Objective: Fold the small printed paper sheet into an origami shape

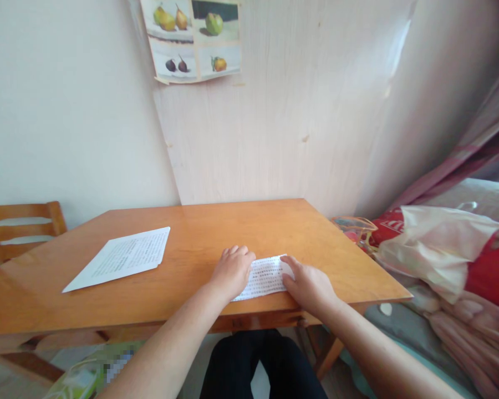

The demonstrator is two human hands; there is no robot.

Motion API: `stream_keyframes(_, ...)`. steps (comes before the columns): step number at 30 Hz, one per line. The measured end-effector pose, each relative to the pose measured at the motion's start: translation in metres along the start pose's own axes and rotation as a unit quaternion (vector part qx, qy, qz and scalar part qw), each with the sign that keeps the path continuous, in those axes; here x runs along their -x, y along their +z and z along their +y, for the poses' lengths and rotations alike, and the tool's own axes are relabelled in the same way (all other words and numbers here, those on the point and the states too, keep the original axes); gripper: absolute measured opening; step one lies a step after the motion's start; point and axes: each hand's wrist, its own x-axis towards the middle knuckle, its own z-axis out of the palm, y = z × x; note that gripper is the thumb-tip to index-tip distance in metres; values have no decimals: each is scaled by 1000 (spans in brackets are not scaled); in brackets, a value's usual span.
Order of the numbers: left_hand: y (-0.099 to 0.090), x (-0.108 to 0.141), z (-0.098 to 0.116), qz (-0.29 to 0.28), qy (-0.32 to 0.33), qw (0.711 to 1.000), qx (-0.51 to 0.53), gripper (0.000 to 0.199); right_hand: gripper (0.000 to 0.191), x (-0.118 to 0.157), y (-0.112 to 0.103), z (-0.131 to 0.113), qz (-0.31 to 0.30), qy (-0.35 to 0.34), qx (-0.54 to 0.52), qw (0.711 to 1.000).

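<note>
One left hand (233, 272) and one right hand (311, 284) hold one printed sheet (266, 277) on one table (224, 227).

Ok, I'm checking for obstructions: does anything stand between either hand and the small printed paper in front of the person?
Nothing visible does. The left hand touches the small printed paper at its left side, the right hand at its right. The larger printed sheet lies farther left.

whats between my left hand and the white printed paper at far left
Just bare orange-brown wooden tabletop between your left hand and the flat white printed paper, in the head view.
</note>
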Motion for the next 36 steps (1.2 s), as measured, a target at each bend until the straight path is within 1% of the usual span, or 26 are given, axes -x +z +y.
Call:
stream_keyframes(2, 4, 3, 0, -24, 15, 1000, -7, 19, 38, 0, -3, 2, -15, -15, 31, 999)
stream_keyframes(4, 7, 7, -1, -39, 26, 999, -15, 22, 33, 1, -6, 7, -26, -23, 47, 998)
stream_keyframes(8, 8, 15, -3, -32, 57, 997, -31, 24, 31, 2, -8, 25, -22, -26, 27, 999)
stream_keyframes(12, 6, 19, -3, -41, 60, 997, -28, 31, 29, 0, -11, 36, -28, -26, 15, 999)
stream_keyframes(14, 5, 18, -2, -48, 59, 996, -37, 32, 28, -3, -15, 33, -7, -34, 17, 999)
stream_keyframes(16, 5, 18, -1, -49, 60, 996, -41, 31, 28, -7, -21, 24, 34, -57, 12, 998)
stream_keyframes(17, 4, 18, -1, -47, 61, 996, -39, 30, 27, -10, -24, 17, 55, -84, 8, 995)
stream_keyframes(19, 4, 18, 0, -39, 61, 997, -34, 28, 25, -16, -29, 3, 63, -145, 17, 987)
stream_keyframes(20, 5, 19, 0, -36, 60, 997, -32, 28, 24, -19, -31, -4, 54, -169, 19, 984)
stream_keyframes(21, 5, 19, 0, -34, 59, 997, -31, 28, 23, -22, -31, -10, 31, -193, 16, 981)
stream_keyframes(23, 6, 20, -1, -33, 58, 997, -31, 30, 23, -26, -30, -17, -14, -219, 20, 975)
stream_keyframes(26, 7, 20, -2, -32, 58, 997, -36, 34, 31, -27, -22, -15, -75, -227, 30, 970)
stream_keyframes(28, 8, 21, -2, -34, 61, 997, -45, 36, 37, -24, -16, -8, -98, -223, 28, 970)
stream_keyframes(32, 5, 20, -2, -42, 63, 995, -73, 38, 48, -15, -7, 6, -104, -216, 30, 970)
stream_keyframes(36, -3, 24, -5, -60, 71, 991, -92, 36, 51, -7, -3, 11, -93, -206, 48, 973)
